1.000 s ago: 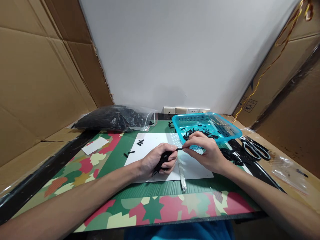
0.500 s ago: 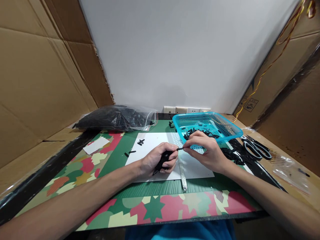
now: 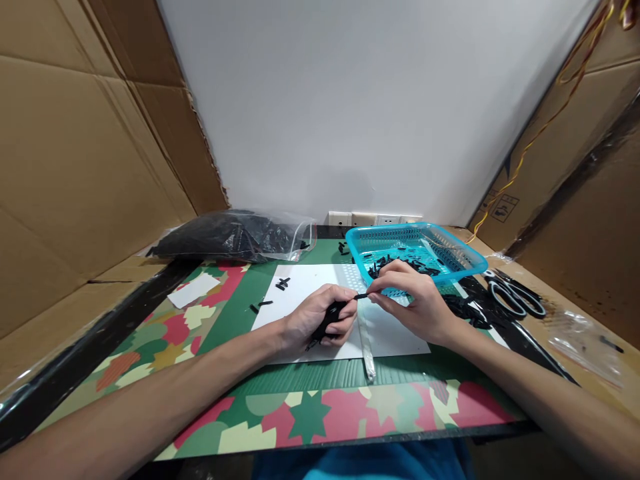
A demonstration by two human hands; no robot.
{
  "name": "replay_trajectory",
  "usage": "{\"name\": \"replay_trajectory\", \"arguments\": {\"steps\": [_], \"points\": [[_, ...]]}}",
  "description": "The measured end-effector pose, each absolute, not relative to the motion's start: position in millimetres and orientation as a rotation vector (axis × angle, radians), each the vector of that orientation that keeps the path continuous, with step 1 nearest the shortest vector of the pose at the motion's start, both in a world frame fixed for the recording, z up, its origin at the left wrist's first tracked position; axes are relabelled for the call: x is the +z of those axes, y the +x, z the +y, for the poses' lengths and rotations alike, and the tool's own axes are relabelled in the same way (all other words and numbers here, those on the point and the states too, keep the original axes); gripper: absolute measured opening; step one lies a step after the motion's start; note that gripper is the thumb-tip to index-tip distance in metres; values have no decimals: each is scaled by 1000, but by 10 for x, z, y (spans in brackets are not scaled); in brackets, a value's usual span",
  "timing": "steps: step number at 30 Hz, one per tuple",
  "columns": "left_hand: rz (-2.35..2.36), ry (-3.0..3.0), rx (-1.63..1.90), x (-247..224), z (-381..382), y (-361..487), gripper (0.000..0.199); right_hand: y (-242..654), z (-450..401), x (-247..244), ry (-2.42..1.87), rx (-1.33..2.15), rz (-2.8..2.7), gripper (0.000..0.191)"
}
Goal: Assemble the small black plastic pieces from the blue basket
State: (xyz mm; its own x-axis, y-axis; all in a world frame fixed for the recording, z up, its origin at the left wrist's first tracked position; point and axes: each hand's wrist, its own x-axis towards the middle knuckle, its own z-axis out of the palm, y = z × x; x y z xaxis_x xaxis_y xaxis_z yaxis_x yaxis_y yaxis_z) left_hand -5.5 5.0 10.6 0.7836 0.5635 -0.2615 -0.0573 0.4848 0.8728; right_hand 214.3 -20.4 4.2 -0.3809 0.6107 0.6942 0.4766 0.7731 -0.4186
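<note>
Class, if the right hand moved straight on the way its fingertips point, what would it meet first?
Probably the left hand, just beyond the small black strip that the right hand pinches; exact depth is unclear.

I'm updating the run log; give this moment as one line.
left hand: clutching black strips | right hand: pinching single strip | blue basket: loose strips inside

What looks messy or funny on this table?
A few small black pieces lie scattered on the white sheet and green mat, outside the blue basket holding similar ones, so they look strayed. The left cardboard also has a ragged edge, maybe torn.
</note>
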Motion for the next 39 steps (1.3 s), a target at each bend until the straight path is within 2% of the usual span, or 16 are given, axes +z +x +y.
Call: {"name": "replay_trajectory", "arguments": {"steps": [18,39], "points": [[572,999,404,94,58,-66,34,2147,-196,35,-728,130,-2094,12],[576,1026,406,130,33,-50,38,2141,-191,32,-703,68,-2108,7]]}}
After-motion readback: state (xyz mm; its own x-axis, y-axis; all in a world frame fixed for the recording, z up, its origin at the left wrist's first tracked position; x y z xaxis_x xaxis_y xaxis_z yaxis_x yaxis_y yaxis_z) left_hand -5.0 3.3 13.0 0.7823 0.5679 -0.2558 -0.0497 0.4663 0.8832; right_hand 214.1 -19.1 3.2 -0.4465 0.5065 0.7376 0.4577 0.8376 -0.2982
